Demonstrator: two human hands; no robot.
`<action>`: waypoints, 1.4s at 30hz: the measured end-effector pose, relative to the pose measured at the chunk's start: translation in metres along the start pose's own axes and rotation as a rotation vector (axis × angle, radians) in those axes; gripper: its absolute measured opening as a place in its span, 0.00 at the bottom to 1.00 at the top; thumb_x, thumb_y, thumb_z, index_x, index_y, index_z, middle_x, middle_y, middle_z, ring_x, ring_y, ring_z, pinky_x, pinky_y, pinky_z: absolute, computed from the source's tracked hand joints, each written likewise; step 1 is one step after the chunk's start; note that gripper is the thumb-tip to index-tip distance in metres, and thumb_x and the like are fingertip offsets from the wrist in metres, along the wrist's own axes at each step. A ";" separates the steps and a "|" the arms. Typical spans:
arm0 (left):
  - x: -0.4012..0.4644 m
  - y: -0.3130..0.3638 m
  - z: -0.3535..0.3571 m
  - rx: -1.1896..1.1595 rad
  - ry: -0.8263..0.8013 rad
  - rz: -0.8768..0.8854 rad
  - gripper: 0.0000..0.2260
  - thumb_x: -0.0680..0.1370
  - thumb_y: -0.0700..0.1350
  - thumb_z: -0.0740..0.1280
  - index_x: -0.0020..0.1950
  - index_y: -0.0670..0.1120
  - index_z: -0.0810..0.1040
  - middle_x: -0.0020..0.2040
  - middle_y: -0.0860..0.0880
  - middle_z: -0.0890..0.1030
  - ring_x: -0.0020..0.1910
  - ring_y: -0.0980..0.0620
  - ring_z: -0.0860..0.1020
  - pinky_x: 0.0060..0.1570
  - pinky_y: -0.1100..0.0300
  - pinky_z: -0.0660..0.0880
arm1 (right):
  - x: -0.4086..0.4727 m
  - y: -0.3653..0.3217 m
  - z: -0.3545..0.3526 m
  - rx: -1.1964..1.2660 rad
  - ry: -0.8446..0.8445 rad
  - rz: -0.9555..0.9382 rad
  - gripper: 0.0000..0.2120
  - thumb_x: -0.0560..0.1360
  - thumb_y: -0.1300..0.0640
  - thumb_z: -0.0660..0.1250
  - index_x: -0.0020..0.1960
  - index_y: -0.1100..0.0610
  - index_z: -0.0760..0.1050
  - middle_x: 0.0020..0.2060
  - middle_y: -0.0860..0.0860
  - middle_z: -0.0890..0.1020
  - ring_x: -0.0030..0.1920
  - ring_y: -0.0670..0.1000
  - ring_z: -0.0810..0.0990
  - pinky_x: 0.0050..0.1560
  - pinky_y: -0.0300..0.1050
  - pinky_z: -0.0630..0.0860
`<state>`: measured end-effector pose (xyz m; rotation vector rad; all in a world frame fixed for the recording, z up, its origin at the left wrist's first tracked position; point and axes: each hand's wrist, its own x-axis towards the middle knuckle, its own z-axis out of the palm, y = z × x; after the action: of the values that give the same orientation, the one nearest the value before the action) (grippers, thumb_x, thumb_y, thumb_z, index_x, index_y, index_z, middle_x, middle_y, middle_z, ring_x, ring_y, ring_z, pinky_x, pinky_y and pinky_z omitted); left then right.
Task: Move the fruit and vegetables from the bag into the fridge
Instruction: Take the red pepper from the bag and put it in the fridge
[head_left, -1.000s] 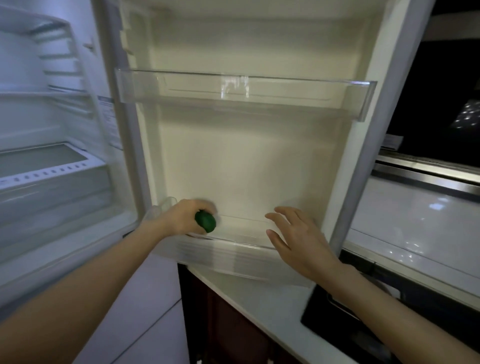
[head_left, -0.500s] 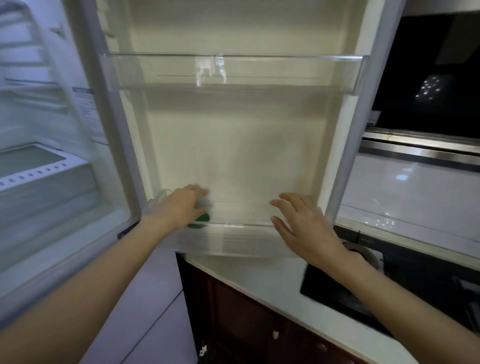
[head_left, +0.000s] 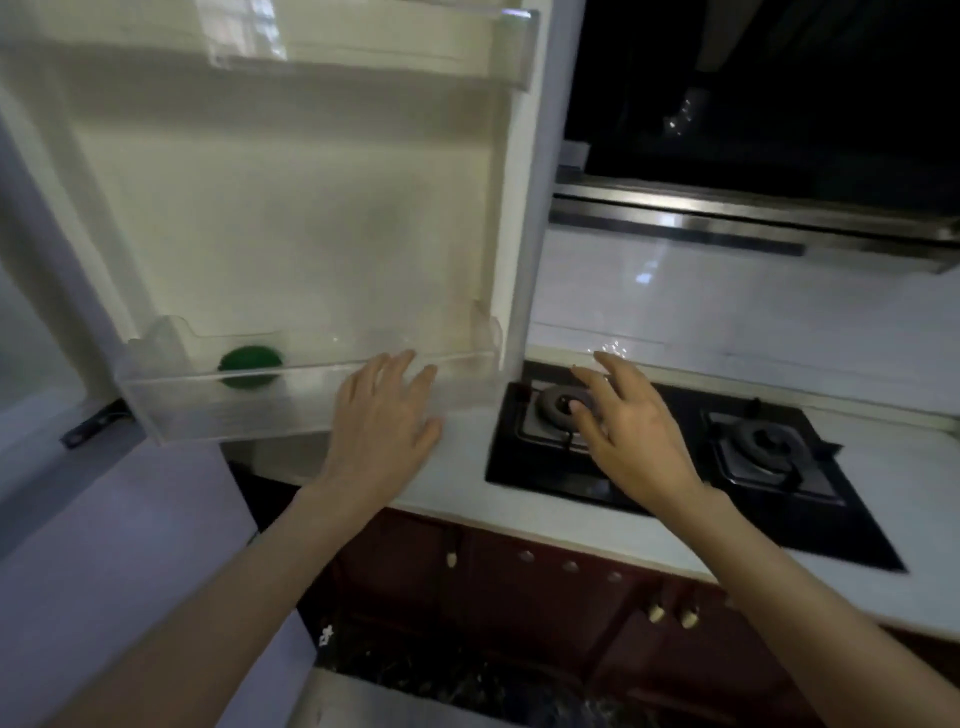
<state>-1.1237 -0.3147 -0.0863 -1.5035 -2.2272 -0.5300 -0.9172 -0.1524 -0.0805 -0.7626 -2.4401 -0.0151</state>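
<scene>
Green fruit (head_left: 250, 366) (clear door shelf (head_left: 311, 400)); black hob (head_left: 675, 457).

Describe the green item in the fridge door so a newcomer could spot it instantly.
Find the open fridge door, then its lowest clear shelf. Near that shelf's left end lies a round dark green fruit or vegetable, the only coloured thing in the door; neither hand touches it.

Clear glossy plastic bin (head_left: 311, 400) at nine o'clock, smooth white desk (head_left: 467, 467), black glass hob (head_left: 649, 483) at three, brushed metal hood (head_left: 727, 213) above.
</scene>
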 end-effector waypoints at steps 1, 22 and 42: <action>-0.002 0.019 0.005 -0.012 -0.018 0.037 0.23 0.73 0.52 0.55 0.62 0.42 0.75 0.63 0.39 0.75 0.60 0.37 0.73 0.57 0.44 0.71 | -0.014 0.013 -0.003 -0.018 0.006 0.036 0.18 0.78 0.54 0.62 0.66 0.60 0.71 0.67 0.61 0.70 0.67 0.60 0.69 0.67 0.54 0.68; -0.011 0.551 0.092 -0.349 -0.141 0.600 0.23 0.77 0.52 0.64 0.69 0.44 0.69 0.69 0.41 0.70 0.68 0.39 0.67 0.65 0.44 0.63 | -0.365 0.319 -0.225 -0.328 0.122 0.787 0.20 0.79 0.52 0.61 0.69 0.58 0.69 0.70 0.62 0.67 0.72 0.62 0.62 0.72 0.55 0.58; 0.055 0.940 0.232 -0.514 -0.324 0.881 0.23 0.77 0.53 0.62 0.69 0.47 0.68 0.69 0.45 0.69 0.66 0.42 0.67 0.61 0.46 0.65 | -0.496 0.602 -0.313 -0.395 0.098 1.171 0.22 0.81 0.48 0.53 0.73 0.56 0.63 0.73 0.57 0.63 0.76 0.56 0.53 0.74 0.51 0.51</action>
<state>-0.2926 0.1768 -0.1722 -2.7554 -1.3976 -0.6020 -0.1042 0.0394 -0.1757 -2.1690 -1.5785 -0.0789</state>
